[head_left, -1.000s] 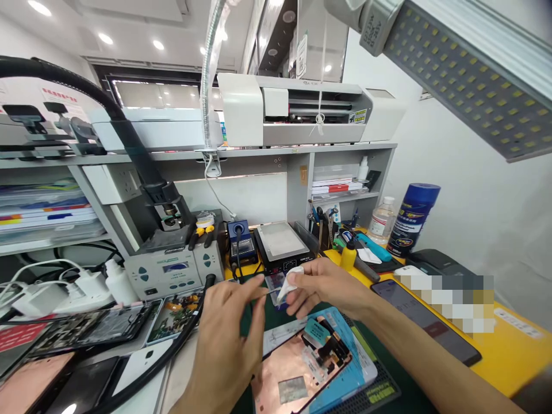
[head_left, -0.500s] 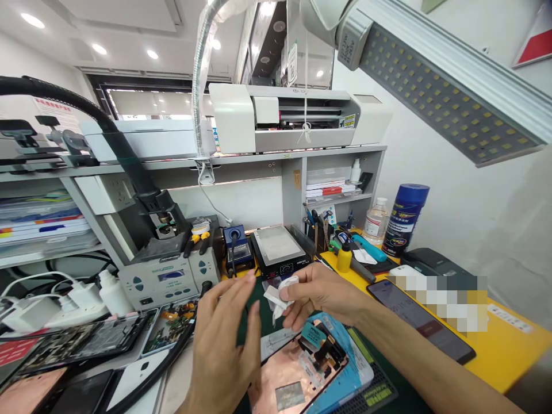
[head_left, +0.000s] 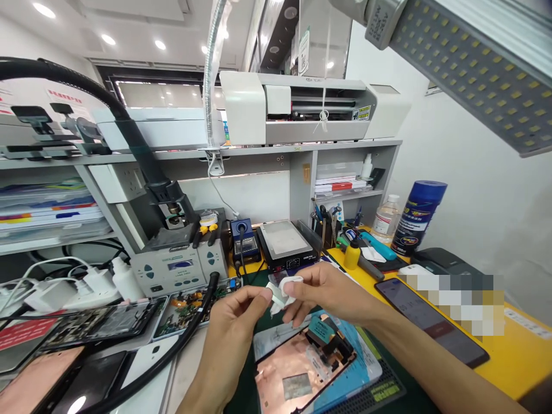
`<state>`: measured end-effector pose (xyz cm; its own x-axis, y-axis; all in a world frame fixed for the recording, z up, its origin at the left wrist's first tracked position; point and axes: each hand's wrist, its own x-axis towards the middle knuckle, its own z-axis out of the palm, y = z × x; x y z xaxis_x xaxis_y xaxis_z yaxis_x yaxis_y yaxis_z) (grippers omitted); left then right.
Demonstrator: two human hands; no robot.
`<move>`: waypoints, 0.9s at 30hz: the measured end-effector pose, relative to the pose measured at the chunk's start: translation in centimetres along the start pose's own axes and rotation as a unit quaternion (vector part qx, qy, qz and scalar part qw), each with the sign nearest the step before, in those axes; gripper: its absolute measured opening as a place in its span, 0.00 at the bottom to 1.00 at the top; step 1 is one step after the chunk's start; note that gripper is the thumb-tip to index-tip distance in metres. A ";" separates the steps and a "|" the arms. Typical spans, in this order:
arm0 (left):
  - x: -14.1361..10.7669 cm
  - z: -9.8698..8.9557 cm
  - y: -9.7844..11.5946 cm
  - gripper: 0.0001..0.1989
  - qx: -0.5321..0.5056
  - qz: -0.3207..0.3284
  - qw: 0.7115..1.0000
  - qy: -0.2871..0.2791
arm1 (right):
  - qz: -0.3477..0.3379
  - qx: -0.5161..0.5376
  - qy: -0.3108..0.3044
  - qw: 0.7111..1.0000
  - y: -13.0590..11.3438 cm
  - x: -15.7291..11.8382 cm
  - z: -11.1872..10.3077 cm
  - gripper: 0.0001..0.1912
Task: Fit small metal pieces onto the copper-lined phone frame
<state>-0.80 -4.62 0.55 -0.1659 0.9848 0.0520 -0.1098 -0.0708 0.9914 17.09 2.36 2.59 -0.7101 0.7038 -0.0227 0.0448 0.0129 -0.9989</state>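
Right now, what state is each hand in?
Right hand: closed, holding crumpled white material.
Left hand: pinched closed at that material's edge; whether gripping it, can't tell.

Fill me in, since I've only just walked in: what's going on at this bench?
A person's right hand holds a crumpled white piece, while the left hand meets its other edge with thumb and fingertips, seemingly pinching it. Both are raised over a copper-coloured panel, which lies on a blue-and-white item; neither hand appears to touch the panel. A phone lies off to the right.
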 end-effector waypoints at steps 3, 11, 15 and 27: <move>0.0 -0.1 0.0 0.13 0.015 0.011 1.000 0.000 | 0.002 -0.004 -0.028 1.000 -0.1 -0.2 -0.5 0.23; 0.0 -0.5 -0.6 0.15 0.077 0.040 0.996 -0.014 | -0.005 0.006 -0.028 1.000 -0.4 -0.1 -1.0 0.19; 0.0 -0.6 -0.8 0.16 0.115 0.062 0.991 -0.023 | -0.003 -0.004 -0.008 1.000 -0.2 0.0 -1.1 0.21; -0.4 -0.2 -0.3 0.16 0.227 0.097 0.968 -0.053 | -0.014 -0.060 0.017 0.998 0.5 0.3 -0.2 0.18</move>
<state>-0.87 -5.02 0.18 -0.0355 0.9725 0.2300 0.3599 -0.2023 0.9108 17.06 2.76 2.09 -0.6881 0.7256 0.0083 0.1109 0.1165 -0.9870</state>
